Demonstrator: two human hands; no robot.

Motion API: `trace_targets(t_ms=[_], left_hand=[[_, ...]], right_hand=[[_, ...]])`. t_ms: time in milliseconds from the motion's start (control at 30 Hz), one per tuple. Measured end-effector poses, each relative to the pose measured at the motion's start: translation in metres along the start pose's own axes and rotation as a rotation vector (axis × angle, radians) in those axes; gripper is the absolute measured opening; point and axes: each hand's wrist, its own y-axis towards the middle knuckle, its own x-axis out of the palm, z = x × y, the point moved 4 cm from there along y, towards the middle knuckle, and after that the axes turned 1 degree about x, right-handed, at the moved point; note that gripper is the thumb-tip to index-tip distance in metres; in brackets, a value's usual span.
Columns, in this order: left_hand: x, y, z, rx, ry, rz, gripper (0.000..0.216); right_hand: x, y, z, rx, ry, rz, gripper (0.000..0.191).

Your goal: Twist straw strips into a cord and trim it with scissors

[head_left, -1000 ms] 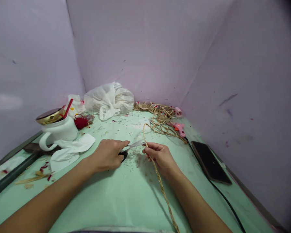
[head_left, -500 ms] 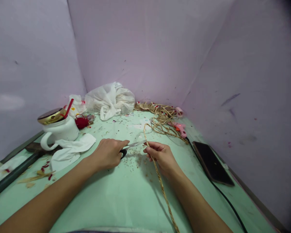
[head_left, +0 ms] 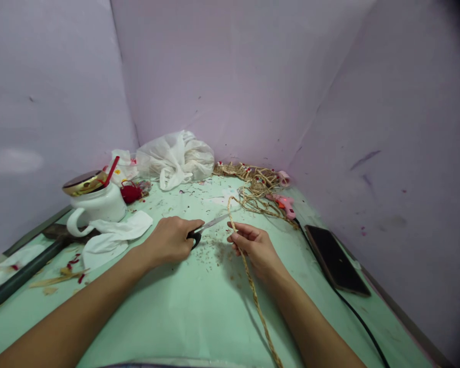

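Over the green table (head_left: 199,317), a long braided rope (head_left: 253,291) runs from the bottom of the frame to the middle. The right hand (head_left: 255,248) pinches it, fingers curled shut. The left hand (head_left: 170,240) grips scissors (head_left: 210,225), blades at the rope just above. A tight, steady rope should cut cleanest

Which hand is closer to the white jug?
Left. The left hand, gripping the scissors, sits just right of the white jug; the right hand, pinching the braided rope, is farther right.
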Motion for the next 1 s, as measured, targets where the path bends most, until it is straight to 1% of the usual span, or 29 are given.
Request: trace_targets(t_ms=[100,233,367,500,633,800,1000], left_hand=[[-0.0008,0.0003,-0.0027,0.007,0.021,0.043,0.033],[0.0004,0.0006,-0.0037,0.016,0.074,0.075,0.045],[0.0023,0.0008,-0.0027,-0.003,0.094,0.051,0.050],[0.0027,0.0009,-0.0020,-0.020,0.113,0.043,0.050],[0.0028,0.0015,-0.0028,-0.020,0.128,0.058,0.052],[0.0018,0.0024,-0.0045,-0.008,0.125,0.105,0.054],[0.0046,0.0015,-0.0006,0.018,0.173,0.100,0.052]], right_hand=[[-0.0007,0.0000,0.0002,-0.002,-0.007,0.007,0.043],[0.0004,-0.0011,0.0002,-0.008,-0.018,-0.009,0.052],[0.0014,-0.0030,-0.0002,-0.004,-0.004,-0.016,0.066],[0.0032,-0.0048,-0.0002,0.029,0.064,-0.086,0.071],[0.0026,-0.0047,0.0011,0.067,0.117,-0.127,0.071],[0.0019,-0.0034,0.0020,0.070,0.143,-0.154,0.066],[0.0022,-0.0045,0.0034,0.062,0.146,-0.165,0.065]])
